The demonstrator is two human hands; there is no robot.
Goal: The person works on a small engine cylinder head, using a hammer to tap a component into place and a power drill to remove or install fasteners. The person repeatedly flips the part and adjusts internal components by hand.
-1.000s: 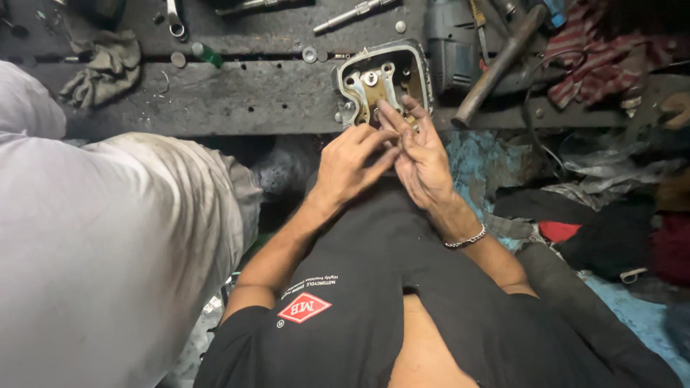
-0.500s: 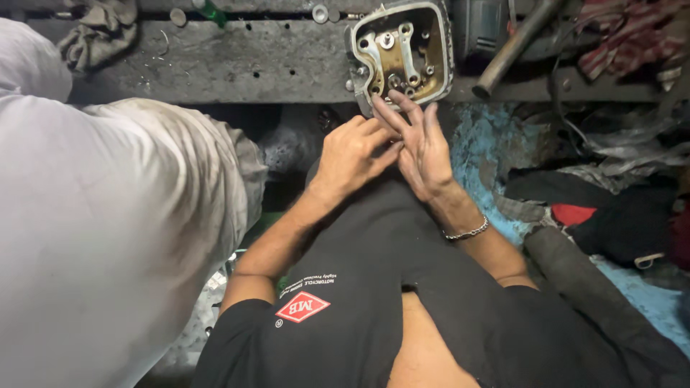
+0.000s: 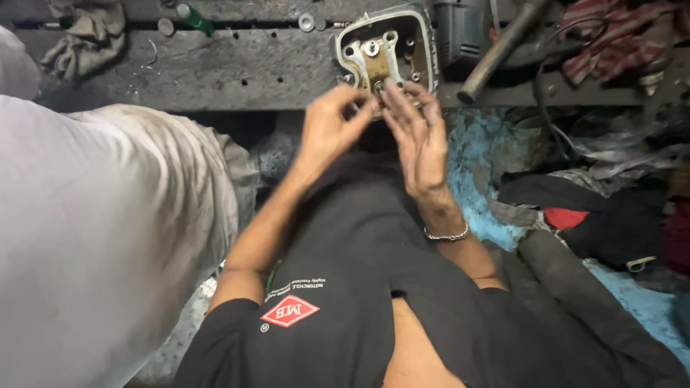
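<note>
Together, both hands, left (image 3: 327, 129) and right (image 3: 417, 133), loosely curled, finger the engine cover (image 3: 387, 47).

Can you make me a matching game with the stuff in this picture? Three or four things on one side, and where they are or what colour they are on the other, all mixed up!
Things:
1. metal engine cover
2. bracelet
3. grey rag
4. striped cloth

Places or colours:
A. red and white, top right corner
B. silver, round the right hand's wrist
C. crumpled on the dark bench, top left
D. open side up on the bench edge, at both hands' fingertips

Pairs: 1-D, 2-B, 3-C, 4-A
</note>
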